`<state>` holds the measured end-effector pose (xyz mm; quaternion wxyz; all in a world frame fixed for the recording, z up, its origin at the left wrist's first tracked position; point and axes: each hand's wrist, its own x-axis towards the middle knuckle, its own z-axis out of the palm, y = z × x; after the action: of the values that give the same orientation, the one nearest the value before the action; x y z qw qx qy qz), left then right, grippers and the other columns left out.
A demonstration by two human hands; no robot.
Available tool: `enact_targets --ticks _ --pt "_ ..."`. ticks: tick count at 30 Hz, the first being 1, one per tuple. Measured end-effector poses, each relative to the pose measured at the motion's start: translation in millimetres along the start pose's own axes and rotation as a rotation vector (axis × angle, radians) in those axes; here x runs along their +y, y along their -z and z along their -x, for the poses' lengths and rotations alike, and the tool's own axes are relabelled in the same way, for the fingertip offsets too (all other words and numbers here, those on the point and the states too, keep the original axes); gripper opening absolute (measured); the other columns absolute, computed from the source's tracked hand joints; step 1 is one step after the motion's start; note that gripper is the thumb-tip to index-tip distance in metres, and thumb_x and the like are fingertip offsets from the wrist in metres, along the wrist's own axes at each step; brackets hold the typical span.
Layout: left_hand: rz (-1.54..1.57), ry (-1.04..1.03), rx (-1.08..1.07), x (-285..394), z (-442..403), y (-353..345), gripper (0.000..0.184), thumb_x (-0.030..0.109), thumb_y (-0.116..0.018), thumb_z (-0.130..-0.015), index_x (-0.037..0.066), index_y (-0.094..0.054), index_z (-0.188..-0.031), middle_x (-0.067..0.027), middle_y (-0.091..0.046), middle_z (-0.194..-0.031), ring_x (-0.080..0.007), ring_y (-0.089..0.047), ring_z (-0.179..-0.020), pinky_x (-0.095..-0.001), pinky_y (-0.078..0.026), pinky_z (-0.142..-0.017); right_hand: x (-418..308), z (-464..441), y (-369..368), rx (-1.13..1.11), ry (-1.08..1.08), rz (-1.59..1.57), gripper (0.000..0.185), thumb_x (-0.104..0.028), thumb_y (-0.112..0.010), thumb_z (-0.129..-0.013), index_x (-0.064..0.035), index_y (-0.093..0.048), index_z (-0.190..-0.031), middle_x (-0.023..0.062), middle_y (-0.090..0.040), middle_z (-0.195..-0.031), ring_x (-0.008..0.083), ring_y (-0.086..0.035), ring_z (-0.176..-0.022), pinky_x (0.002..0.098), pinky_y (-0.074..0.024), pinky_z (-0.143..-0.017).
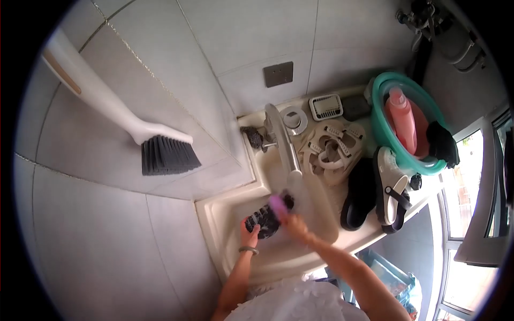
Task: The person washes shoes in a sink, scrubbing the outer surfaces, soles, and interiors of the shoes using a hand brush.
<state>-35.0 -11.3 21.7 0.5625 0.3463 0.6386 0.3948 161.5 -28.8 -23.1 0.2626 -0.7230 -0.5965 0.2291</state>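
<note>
Over the sink basin (pixel 225 211), my left hand (pixel 250 233) grips a black shoe (pixel 262 220) with pale streaks on it, possibly suds. My right hand (pixel 295 227), blurred by motion, is closed around a purple scrubbing brush (pixel 278 207) pressed against the shoe. The brush is blurred too, and its bristles cannot be made out. The chrome faucet (pixel 285 142) reaches over the basin, its spout just above the shoe's far end.
Beige sandals (pixel 333 150), a black slipper (pixel 360 195) and a white clog (pixel 390 179) lie on the right counter. Behind them stands a teal basin (pixel 381 115) holding a pink bottle (pixel 402 123). A soap dish (pixel 326 107) is at the back. A white-handled brush (pixel 168 155) hangs at left.
</note>
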Motion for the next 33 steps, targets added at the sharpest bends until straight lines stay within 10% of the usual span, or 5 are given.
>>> enact_targets --ticks 8,10,18,27,33 --pt "-0.339 -0.046 -0.036 -10 -13 15 0.056 0.016 -0.071 -0.081 0.002 -0.046 -0.129 -0.0175 -0.058 -0.116 -0.0301 -0.056 -0.110 -0.0400 -0.044 -0.095 13 -53 37 -0.152 -0.226 0.041 0.027 -0.025 -0.050 -0.093 -0.0131 -0.060 -0.115 0.0227 -0.065 -0.079 0.0429 -0.063 -0.072 0.0546 -0.0502 -0.064" --pt "-1.274 -0.306 0.043 13 -4 -1 0.071 0.034 -0.075 -0.076 0.000 -0.045 -0.130 -0.0181 -0.054 -0.126 -0.0326 -0.047 -0.122 -0.0458 -0.037 -0.102 25 -61 28 -0.184 -0.233 0.092 0.031 -0.023 -0.048 -0.094 -0.0138 -0.056 -0.123 0.0225 -0.066 -0.082 0.0430 -0.063 -0.074 0.0556 -0.0499 -0.068" --pt "-1.632 -0.244 -0.178 30 -13 -78 0.131 0.055 -0.086 -0.049 0.000 -0.019 -0.147 -0.0145 -0.041 -0.135 -0.0312 -0.038 -0.125 -0.0585 -0.029 -0.100 9 -57 27 -0.183 -0.332 -0.047 0.031 -0.028 -0.051 -0.093 -0.0145 -0.059 -0.120 0.0226 -0.066 -0.082 0.0438 -0.063 -0.077 0.0535 -0.0518 -0.070" --pt "-1.389 -0.670 -0.041 84 37 -81 0.084 0.047 -0.070 -0.066 0.004 -0.043 -0.133 -0.0149 -0.052 -0.107 -0.0304 -0.048 -0.100 -0.0458 -0.033 -0.086 -65 -27 90 -0.112 -0.271 -0.055 0.024 -0.030 -0.053 -0.094 -0.0105 -0.067 -0.097 0.0265 -0.064 -0.079 0.0446 -0.064 -0.076 0.0547 -0.0527 -0.066" --pt "-1.348 -0.652 0.124 73 32 -79 0.085 0.044 -0.072 -0.066 0.005 -0.042 -0.135 -0.0144 -0.051 -0.109 -0.0313 -0.049 -0.104 -0.0475 -0.031 -0.088 -74 14 78 0.033 0.072 -0.003 0.041 -0.028 -0.054 -0.093 -0.0254 -0.051 -0.134 0.0270 -0.063 -0.072 0.0474 -0.062 -0.068 0.0554 -0.0520 -0.064"
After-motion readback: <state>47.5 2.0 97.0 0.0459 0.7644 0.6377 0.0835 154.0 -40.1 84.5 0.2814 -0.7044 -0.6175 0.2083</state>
